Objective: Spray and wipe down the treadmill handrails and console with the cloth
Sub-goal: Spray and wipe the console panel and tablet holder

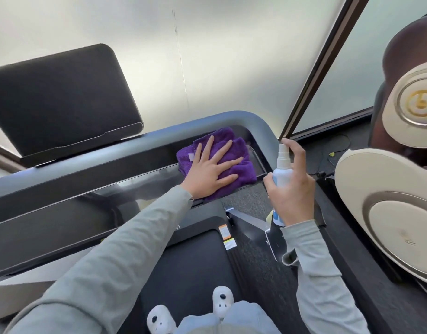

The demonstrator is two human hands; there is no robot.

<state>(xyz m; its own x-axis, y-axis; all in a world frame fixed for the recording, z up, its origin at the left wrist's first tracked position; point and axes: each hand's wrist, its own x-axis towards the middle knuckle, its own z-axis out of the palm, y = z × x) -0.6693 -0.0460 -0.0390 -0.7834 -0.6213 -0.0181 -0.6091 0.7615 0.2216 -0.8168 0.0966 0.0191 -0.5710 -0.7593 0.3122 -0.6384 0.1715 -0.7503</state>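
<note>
A purple cloth (241, 174) lies folded on the right end of the treadmill's dark console panel (87, 208). My left hand (211, 168) presses flat on the cloth with fingers spread. Just to the right, my right hand (293, 189) grips a white and blue spray bottle (282, 174) upright, index finger curled over its nozzle. The grey handrail (253, 120) curves round behind the cloth and down the right side. The black display screen (60, 102) stands tilted at the back left.
The treadmill belt (195, 268) runs below, with my feet in white slippers (222, 301) on it. Large beige headphones (386, 213) fill the right edge. A frosted window with a dark frame (313, 75) stands beyond the treadmill.
</note>
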